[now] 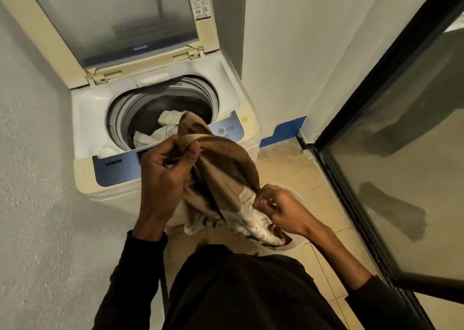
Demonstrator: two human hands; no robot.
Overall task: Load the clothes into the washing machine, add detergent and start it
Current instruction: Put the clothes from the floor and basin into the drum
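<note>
A top-loading washing machine (85,118) stands ahead with its lid (115,20) raised. White clothes (160,131) lie inside the drum. A brown and white patterned cloth (226,176) hangs in front of the machine's blue control panel (118,169). My left hand (168,169) grips the cloth's upper bunched edge just below the drum opening. My right hand (281,209) pinches its lower white part, lower and to the right. The cloth's bottom end trails into a pale basket (297,244) on the floor, mostly hidden.
A textured grey wall runs along the left. A white wall stands behind and right of the machine. A black-framed glass door (391,169) lines the right side. Beige floor tiles (296,161) lie between machine and door.
</note>
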